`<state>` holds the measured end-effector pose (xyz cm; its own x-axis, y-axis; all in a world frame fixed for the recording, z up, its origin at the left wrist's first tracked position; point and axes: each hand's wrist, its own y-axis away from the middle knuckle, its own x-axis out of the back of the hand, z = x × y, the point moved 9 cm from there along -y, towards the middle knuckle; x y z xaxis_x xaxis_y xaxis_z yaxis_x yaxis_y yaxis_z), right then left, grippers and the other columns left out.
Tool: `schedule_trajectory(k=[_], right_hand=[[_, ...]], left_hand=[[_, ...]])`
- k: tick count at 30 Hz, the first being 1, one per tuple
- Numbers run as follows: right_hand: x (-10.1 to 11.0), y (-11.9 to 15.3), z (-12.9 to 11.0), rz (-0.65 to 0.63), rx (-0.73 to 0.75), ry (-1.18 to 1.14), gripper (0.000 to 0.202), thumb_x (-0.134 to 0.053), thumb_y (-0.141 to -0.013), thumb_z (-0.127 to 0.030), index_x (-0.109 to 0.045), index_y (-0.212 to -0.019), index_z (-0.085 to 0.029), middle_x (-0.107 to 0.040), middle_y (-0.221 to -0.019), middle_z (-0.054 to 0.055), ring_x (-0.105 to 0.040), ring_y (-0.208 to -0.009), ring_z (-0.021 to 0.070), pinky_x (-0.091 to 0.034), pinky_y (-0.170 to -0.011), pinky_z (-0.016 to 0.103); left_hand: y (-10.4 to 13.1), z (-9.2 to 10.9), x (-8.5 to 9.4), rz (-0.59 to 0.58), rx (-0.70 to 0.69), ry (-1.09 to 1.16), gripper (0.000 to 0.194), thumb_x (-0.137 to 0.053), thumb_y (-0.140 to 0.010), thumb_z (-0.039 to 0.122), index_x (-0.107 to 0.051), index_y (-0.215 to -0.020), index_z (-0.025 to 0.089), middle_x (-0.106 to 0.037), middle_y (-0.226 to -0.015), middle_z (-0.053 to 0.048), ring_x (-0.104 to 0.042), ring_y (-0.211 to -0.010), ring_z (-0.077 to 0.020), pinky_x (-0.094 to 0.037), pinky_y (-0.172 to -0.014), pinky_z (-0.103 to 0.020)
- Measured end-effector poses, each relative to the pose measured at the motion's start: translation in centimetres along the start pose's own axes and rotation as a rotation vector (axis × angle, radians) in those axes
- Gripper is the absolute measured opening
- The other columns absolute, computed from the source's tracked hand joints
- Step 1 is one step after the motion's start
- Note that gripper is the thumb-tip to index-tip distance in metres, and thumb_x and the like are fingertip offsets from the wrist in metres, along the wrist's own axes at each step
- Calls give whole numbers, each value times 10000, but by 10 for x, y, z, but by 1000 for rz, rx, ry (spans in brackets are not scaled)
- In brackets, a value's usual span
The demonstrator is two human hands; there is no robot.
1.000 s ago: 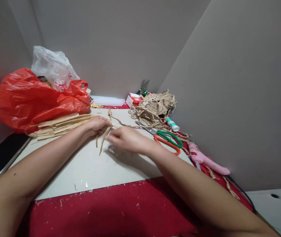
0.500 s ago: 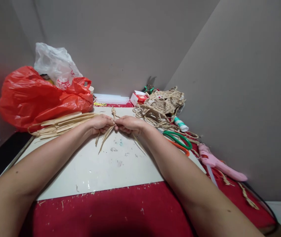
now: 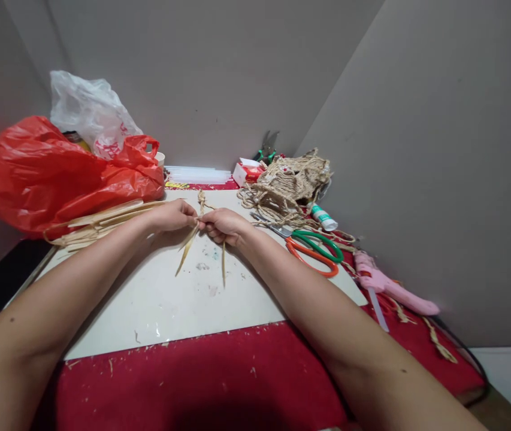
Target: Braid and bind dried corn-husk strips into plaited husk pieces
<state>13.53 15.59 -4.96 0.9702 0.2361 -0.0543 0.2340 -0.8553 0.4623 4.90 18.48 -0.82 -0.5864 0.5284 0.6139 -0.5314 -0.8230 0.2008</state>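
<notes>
"What takes up the most room?"

"The red-covered table (image 3: 201,383), then the white board (image 3: 165,317) lying on it. Read the clock from the spot being worked, with twelve pointing away from the person."

"Next in size?"

"A bulging red plastic bag (image 3: 48,173), between nine and ten, with a clear plastic bag (image 3: 87,111) behind it, nearer half past ten. A heap of twisted rope (image 3: 298,179) sits at two, and a bundle of pale dry strips (image 3: 97,218) lies at nine."

"Any tools?"

"A pink glue gun (image 3: 390,287), well out between three and four. Closer in, just past three, scissors (image 3: 316,244) with one green and one orange handle. Translucent sticks (image 3: 196,175) lie at twelve, beyond the board."

"And the hands?"

"The left hand (image 3: 174,214) and right hand (image 3: 223,224) nearly meet at the centre. Each grip is narrow, fingertips pinched on the pale cord (image 3: 202,199)."

"Anything smaller?"

"A red-and-white box (image 3: 247,172) between one and two, and a green-and-white tube (image 3: 324,217) at three, beside the rope."

"So where does the cord run?"

"Through the centre, its knotted part towards twelve. Loose ends hang below: towards seven under the left hand, between five and six under the right."
</notes>
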Motion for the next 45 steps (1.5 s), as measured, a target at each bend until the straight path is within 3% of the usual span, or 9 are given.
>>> schedule_trajectory(k=[5,13,19,22,23,29,34,40,45], right_hand=[[3,0,-1,78,31,-21,197,-461,-808,-130,-492,-614,-133,-261,-341,-97,-155,-281,21,-100,-292,153],[-6,-1,7,-13,-54,-255,336,-419,-841,-129,-251,-558,-197,-237,-351,-106,-130,-292,21,-114,-277,122],[-5,4,4,-72,-84,-269,272,-411,-846,-111,-347,-588,-173,-225,-373,-104,-130,-307,28,-133,-266,113],[-5,6,0,-133,-100,-296,246,-389,-871,-111,-390,-629,-156,-203,-400,-112,-101,-317,21,-111,-272,103],[-5,6,0,-148,-99,-298,243,-381,-878,-112,-399,-639,-153,-203,-407,-112,-98,-320,20,-109,-274,101],[-6,3,0,-203,-64,-199,244,-397,-862,-104,-404,-621,-145,-215,-416,-111,-86,-329,15,-90,-289,110],[2,9,-8,-199,18,-20,167,-443,-852,-127,-507,-698,-121,-231,-410,-111,-127,-327,17,-111,-320,119],[10,9,-12,-165,111,317,200,-509,-854,-197,-540,-669,-127,-279,-377,-98,-175,-318,29,-114,-341,171],[9,16,-22,-64,183,574,220,-464,-866,-186,-573,-684,-126,-271,-370,-94,-191,-337,45,-140,-377,204]], left_hand=[[10,21,11,87,-21,-362,169,-571,-697,236,-588,-549,156,-466,-441,10,-380,-409,-98,-230,-432,-219],[31,44,-27,299,-99,-493,156,-603,-672,164,-517,-541,171,-517,-540,-49,-515,-576,-164,-299,-530,-221],[28,38,-33,-85,-40,-118,233,-536,-761,243,-530,-543,162,-515,-455,-17,-461,-405,-109,-318,-444,-210],[19,25,20,358,-37,141,134,-503,-754,154,-530,-623,148,-550,-525,-7,-472,-423,-82,-341,-452,-191],[16,16,23,395,-5,244,99,-507,-747,130,-532,-652,142,-564,-558,-9,-479,-438,-74,-353,-463,-187],[-1,-7,-34,23,139,691,136,-459,-757,129,-516,-634,131,-492,-510,2,-361,-361,-49,-267,-380,-183],[1,-7,-24,51,106,479,133,-504,-751,179,-562,-639,139,-271,-429,75,-188,-328,-35,-103,-352,-200],[-2,-10,-19,10,97,328,96,-527,-723,181,-605,-684,141,-390,-478,47,-223,-347,-38,-103,-364,-218],[-4,-16,-27,-33,130,328,156,-523,-732,262,-563,-627,154,-287,-461,65,-189,-344,-43,-95,-361,-224]])
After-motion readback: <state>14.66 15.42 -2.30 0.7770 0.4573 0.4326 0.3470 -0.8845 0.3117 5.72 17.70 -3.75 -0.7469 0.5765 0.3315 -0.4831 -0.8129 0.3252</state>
